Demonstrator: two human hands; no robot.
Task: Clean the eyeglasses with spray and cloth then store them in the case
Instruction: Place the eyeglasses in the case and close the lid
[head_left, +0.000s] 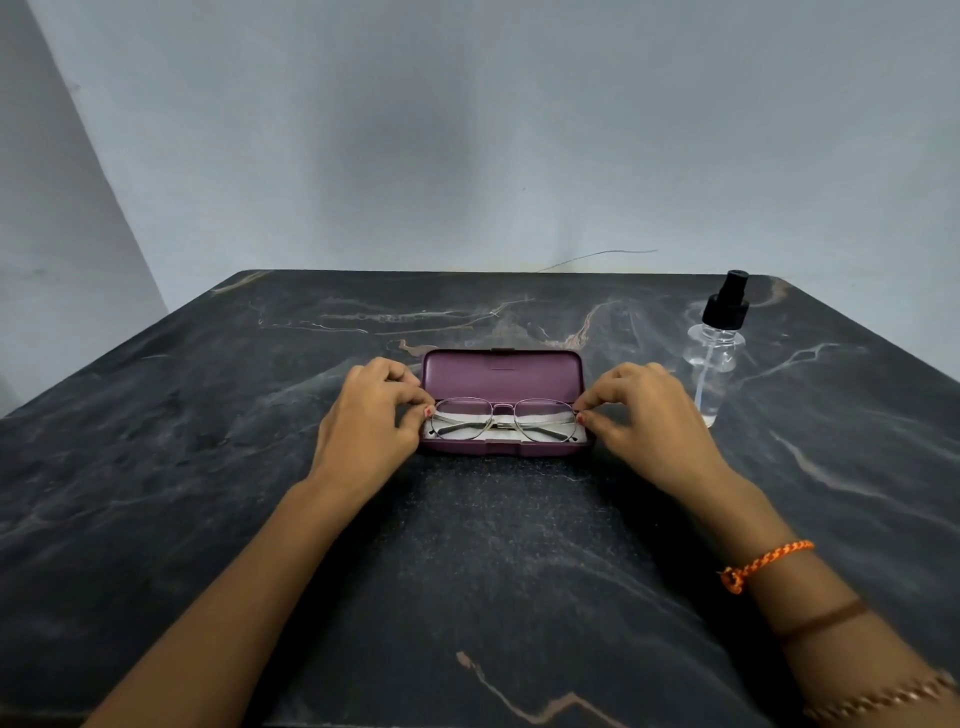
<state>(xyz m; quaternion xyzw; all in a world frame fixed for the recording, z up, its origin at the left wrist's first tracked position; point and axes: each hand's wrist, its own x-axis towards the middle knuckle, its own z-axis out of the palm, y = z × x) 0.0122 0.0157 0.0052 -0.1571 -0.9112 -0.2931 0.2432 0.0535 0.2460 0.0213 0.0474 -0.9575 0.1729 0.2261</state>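
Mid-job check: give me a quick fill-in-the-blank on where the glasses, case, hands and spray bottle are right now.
1. The glasses lie inside the open purple ____.
2. The left hand and right hand each pinch one ____ of the glasses.
3. The spray bottle stands upright to the ____ of the case.
4. Under the glasses lies a white ____.

Missing words: case; end; right; cloth

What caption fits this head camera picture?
Both hands pinch folded eyeglasses in an open purple case.
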